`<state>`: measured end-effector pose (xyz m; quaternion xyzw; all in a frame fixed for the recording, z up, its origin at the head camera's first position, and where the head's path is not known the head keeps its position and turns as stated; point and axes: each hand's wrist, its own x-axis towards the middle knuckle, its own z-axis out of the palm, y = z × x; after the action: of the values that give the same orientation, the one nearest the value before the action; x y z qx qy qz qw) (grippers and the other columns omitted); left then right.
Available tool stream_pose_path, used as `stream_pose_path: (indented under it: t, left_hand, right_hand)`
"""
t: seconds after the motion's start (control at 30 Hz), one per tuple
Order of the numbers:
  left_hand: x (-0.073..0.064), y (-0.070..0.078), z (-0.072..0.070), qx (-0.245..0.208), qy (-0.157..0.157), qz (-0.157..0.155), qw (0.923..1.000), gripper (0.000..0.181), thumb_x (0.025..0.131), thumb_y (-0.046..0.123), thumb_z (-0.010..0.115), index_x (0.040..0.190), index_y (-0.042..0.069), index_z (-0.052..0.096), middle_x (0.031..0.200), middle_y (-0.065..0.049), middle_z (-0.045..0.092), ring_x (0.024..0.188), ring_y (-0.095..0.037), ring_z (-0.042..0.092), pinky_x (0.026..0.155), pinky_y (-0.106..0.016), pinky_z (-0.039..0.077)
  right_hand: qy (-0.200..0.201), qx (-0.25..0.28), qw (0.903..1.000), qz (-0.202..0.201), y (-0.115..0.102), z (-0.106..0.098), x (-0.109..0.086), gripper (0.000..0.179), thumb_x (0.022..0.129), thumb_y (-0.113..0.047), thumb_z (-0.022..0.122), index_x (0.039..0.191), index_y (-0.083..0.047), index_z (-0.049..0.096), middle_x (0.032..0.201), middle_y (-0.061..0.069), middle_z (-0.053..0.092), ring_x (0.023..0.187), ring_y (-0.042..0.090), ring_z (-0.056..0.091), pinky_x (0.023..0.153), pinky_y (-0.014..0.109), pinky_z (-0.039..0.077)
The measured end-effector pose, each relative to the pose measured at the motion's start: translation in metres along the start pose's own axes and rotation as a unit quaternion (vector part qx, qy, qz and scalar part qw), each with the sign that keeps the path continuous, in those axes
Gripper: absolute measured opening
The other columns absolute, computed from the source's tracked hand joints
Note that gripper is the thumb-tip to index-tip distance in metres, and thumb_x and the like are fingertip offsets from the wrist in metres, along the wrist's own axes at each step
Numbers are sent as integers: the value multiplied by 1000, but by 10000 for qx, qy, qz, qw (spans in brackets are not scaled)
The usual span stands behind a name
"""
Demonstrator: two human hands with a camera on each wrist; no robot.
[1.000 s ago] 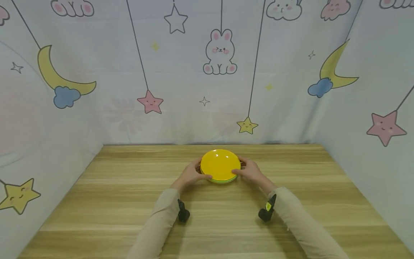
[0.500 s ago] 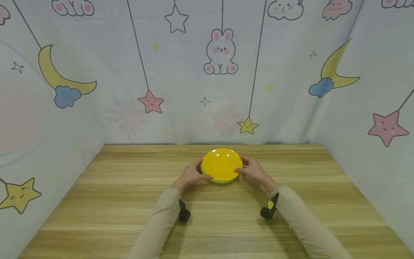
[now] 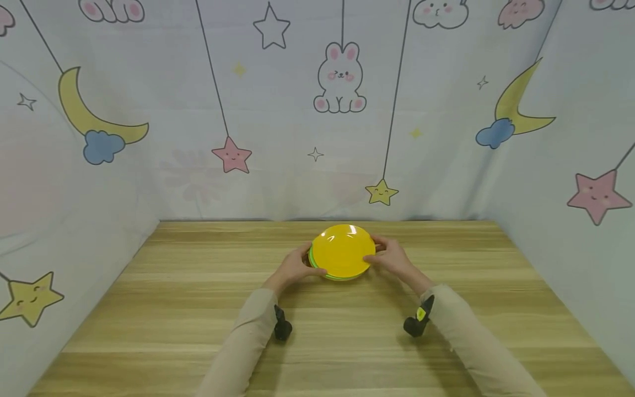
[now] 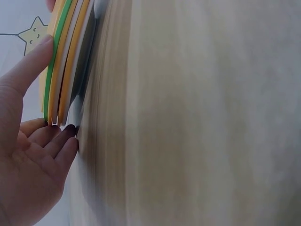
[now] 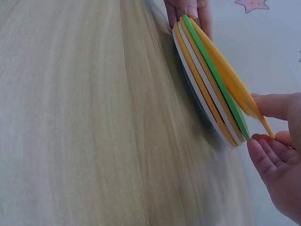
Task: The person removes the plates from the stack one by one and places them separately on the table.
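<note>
The round yellow plate (image 3: 342,253) lies between the hands — its right edge, pinched by the right hand (image 3: 394,260), tilts above the stack (image 5: 210,84), which the left hand (image 3: 292,269) holds.

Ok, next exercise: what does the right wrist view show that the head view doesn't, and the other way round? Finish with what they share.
Only the right wrist view: the white edges lower in the stack, and the gap between the yellow plate and the green plate under it.
Only the head view: the printed rabbit and the sleeves.
Both: the stack, left hand, right hand and table.
</note>
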<state>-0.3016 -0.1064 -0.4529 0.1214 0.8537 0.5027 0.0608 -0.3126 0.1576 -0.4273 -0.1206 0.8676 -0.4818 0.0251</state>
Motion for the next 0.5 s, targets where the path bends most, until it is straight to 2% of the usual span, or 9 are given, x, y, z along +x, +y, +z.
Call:
stream_pose_path:
  t: [0.1,0.33,0.5]
  left_hand:
    - [0,0,0,12,-9,12,10000,85,68,27,80,139,7,36,133,-7,48,121,-22,46,102,-37,37]
    - [-2,1,-1,-28,-16,-13,10000,85,68,28,80,138,5,36,134,-9,47,121,-24,45,102,-39,37]
    - [-2,1,0,28,1,-13,10000,86,69,28,80,138,4,35,135,-10,46,123,-25,43,103,-40,35]
  right_hand:
    - [-83,345,9993,85,-2,-2,-2,65,78,-9,70,133,6,39,128,23,47,95,28,58,75,28,53]
    - [-404,1075,9932,181,-4,-5,-5,61,84,-1,61,136,9,31,133,29,36,89,25,63,81,42,52]
    - [-326,1314,9905,221,-1,-4,-5,59,84,2,57,137,8,31,134,28,36,82,16,63,82,42,51]
